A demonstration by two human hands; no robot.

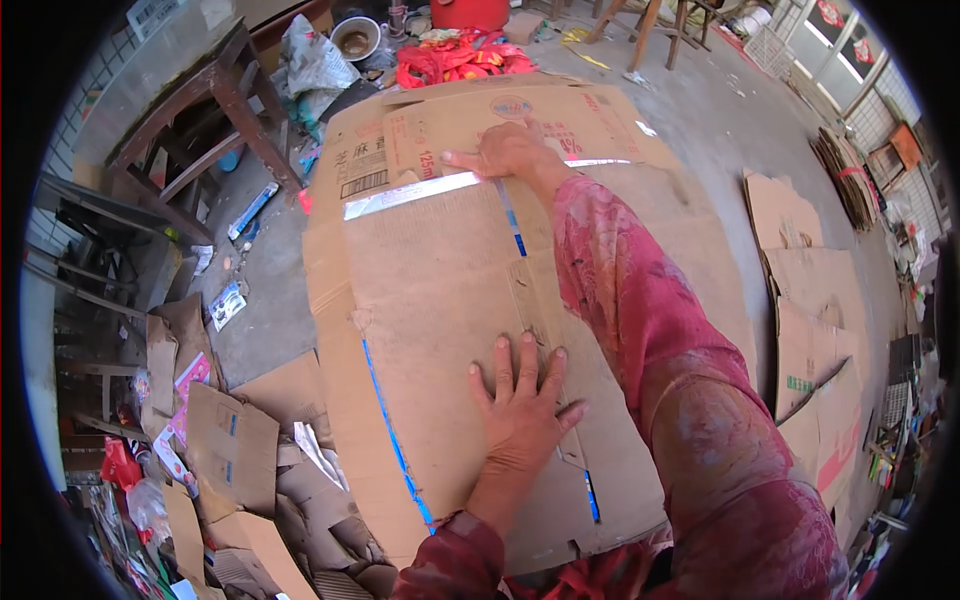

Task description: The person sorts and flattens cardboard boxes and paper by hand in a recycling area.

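Flattened cardboard (pixel 430 270) lies in front of me in a stack, with red and black print along its far part. My left hand (pixel 525 410) presses flat on its near half, fingers spread and palm down. Farther off, my right hand (pixel 512 150) rests on the printed part with the thumb stretched to the left; it holds nothing that I can see. A strip of silvery tape (pixel 410 195) crosses the cardboard just below that hand. Blue edging (pixel 385 430) runs down the left side.
Torn cardboard pieces (pixel 232 450) lie heaped at the left. More flattened cardboard (pixel 815 300) lies on the right. A wooden stool (pixel 215 90) stands at the far left. Behind the stack are a red cloth (pixel 465 62), a metal pot (pixel 355 40) and a plastic bag (pixel 310 60).
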